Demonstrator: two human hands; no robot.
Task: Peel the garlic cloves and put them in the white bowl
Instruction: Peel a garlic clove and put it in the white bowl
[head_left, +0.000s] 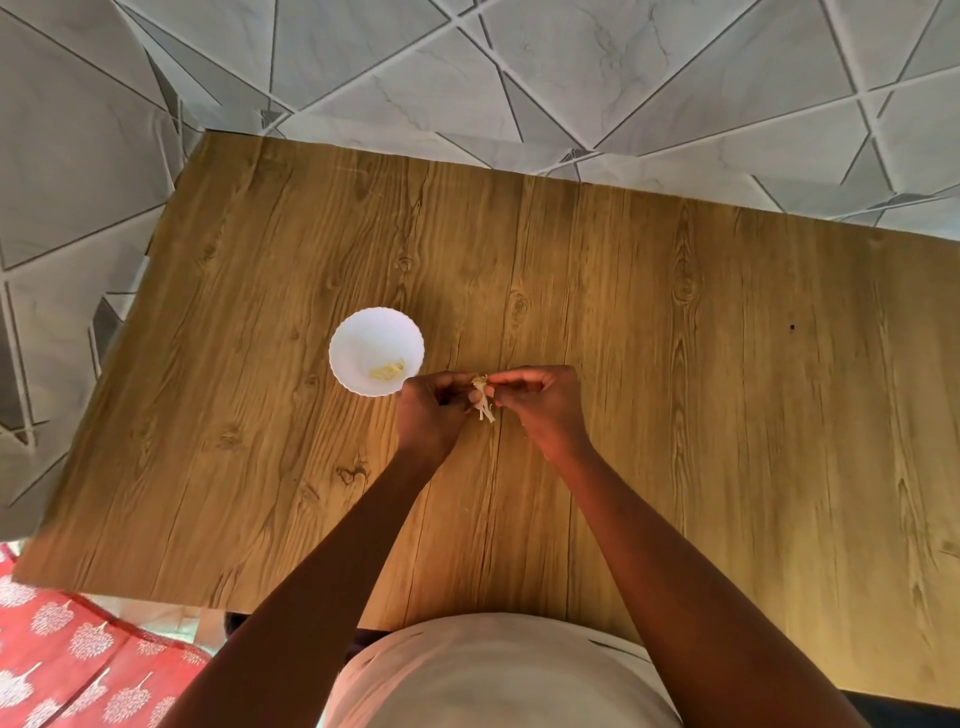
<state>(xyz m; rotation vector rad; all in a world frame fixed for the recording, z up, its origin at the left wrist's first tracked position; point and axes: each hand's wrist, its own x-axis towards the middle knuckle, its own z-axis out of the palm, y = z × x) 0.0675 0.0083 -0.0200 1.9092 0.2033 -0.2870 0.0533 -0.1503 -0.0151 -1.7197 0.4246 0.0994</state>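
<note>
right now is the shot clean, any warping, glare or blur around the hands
Head view: wide-angle warp bows the table edges; warm, uneven light, dimmer at right; no hard glare; the garlic between left hand and right hand is small and soft; bowl looks bright.

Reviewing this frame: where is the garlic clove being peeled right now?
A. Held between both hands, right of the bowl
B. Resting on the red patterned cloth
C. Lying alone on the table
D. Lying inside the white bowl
A: both the left hand and the right hand pinch the garlic clove above the table, just right of the white bowl, with strips of skin hanging down.
</note>
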